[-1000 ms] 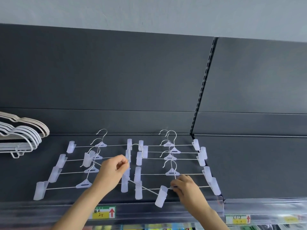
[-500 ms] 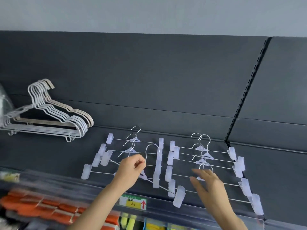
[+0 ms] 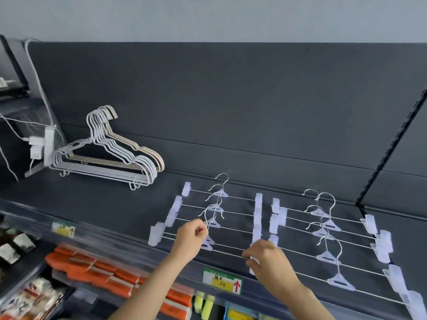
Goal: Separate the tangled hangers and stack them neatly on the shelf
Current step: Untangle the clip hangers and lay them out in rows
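Two white plugs sit in a power strip [image 3: 49, 144] at far left, cables trailing off. Next right, a nested stack of wire hangers [image 3: 108, 161], white in front and beige behind, lies flat on the dark shelf [image 3: 97, 204], hooks toward the back panel. Below the shelf edge at left are orange packs [image 3: 92, 271], blurred. Mid-shelf is the left row of clip hangers [image 3: 231, 212], laid flat in parallel with rods running left to right and hooks overlapping at the centre. Left hand [image 3: 190, 239] pinches the wire hook [image 3: 206, 224] of the front hanger [image 3: 154, 236] between thumb and fingertips, other fingers curled in. That hanger lies at the front of the left row, just behind the shelf lip. Price tag [image 3: 223, 280] with a red arrow is on the lip between the two forearms. Right hand [image 3: 269, 259] has fingers curled on the clip at the same hanger's right end; the clip is mostly hidden. Right of it, a second row of clip hangers [image 3: 323, 232] lies flat, well spaced, running out to the frame edge. A slotted upright [image 3: 392, 146] divides the back panel at far right.
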Motion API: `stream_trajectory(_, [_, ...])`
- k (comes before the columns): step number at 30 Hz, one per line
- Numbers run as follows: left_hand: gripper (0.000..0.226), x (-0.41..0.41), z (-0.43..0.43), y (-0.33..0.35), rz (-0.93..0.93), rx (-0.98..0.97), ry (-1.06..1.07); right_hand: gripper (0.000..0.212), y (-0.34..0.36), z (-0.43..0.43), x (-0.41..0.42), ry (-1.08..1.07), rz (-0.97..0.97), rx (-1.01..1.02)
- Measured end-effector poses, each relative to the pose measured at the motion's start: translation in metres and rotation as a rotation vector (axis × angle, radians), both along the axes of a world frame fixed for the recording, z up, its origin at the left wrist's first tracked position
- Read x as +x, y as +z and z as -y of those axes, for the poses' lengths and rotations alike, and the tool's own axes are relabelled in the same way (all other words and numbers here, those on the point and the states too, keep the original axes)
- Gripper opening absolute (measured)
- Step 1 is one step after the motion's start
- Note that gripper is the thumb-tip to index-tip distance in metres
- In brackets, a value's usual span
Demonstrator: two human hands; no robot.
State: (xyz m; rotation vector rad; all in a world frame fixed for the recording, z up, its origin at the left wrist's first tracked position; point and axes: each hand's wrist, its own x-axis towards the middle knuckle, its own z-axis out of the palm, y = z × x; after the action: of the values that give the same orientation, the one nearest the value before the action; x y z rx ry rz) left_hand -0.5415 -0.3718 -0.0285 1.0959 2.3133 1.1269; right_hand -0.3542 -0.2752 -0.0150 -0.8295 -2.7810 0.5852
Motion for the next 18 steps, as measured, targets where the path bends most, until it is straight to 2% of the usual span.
stream_trajectory(5, [0.032, -0.014, -0.017, 0.003, 0.016, -0.011, -0.062, 0.025, -0.003, -0.006, -0.012, -0.049, 0.038, 0.006])
stream_trajectory(18, [0.034, -0.015, -0.012, -0.011, -0.032, -0.029, -0.085, 0.026, -0.02, 0.001, -0.009, -0.128, -0.001, -0.002])
